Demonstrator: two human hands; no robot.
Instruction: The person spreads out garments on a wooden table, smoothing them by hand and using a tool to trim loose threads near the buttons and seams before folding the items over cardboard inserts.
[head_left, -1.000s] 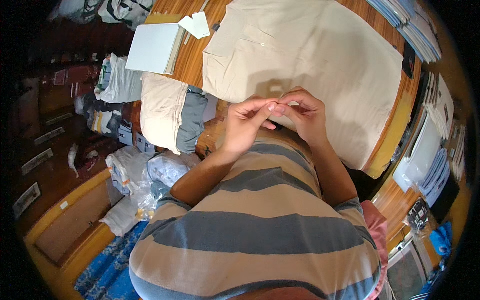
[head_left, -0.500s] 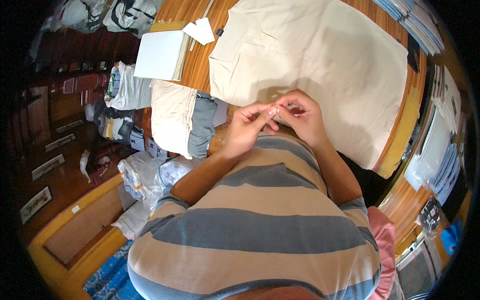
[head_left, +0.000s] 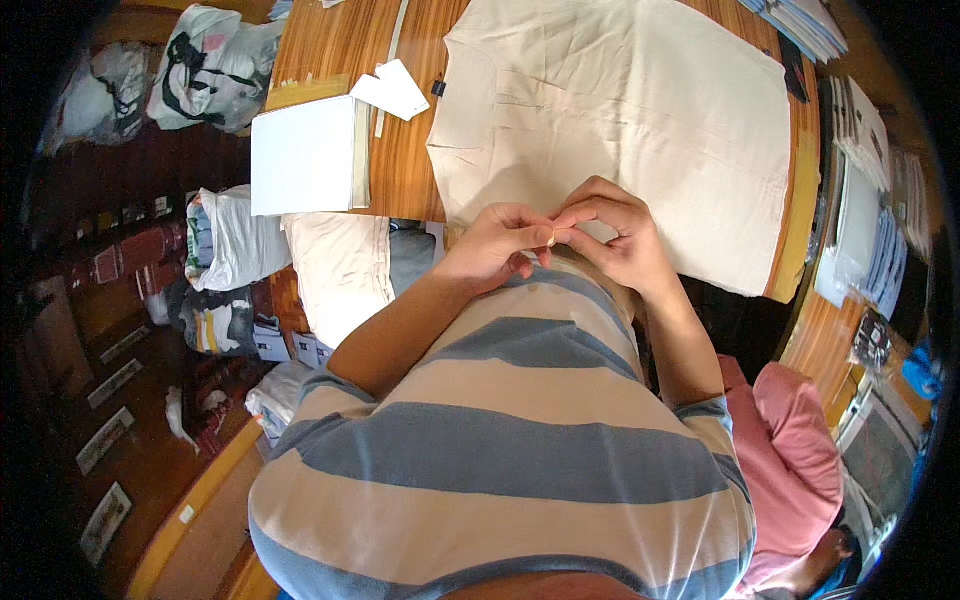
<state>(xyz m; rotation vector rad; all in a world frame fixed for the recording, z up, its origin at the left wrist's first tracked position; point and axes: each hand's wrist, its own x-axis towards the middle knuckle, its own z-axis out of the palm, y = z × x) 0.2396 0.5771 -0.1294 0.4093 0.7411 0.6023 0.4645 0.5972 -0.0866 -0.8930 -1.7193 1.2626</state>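
Observation:
My left hand point(head_left: 502, 246) and my right hand point(head_left: 618, 238) meet just in front of my striped top. Thumbs and fingertips of both are pinched together on a small, pale yellowish scrap point(head_left: 552, 238), too small to name. Beyond them a cream collarless garment point(head_left: 640, 130) lies spread flat on the wooden table point(head_left: 410, 160), its neck end to the left. Its near edge is partly hidden behind my right hand. A small black tab point(head_left: 438, 89) shows at the neck edge.
A white box-like stack point(head_left: 305, 155) and white cards point(head_left: 393, 92) lie on the table's left. Folded cream cloth point(head_left: 340, 270) hangs lower beside bagged garments point(head_left: 235, 240). Stacked packets point(head_left: 880, 260) line the right side. Another person's pink sleeve point(head_left: 790, 450) is close at my right.
My view has shifted, so the table's things sit differently in it. The fingertips have moved slightly around the pale scrap, which shows more clearly. More of the pink-clad person is visible.

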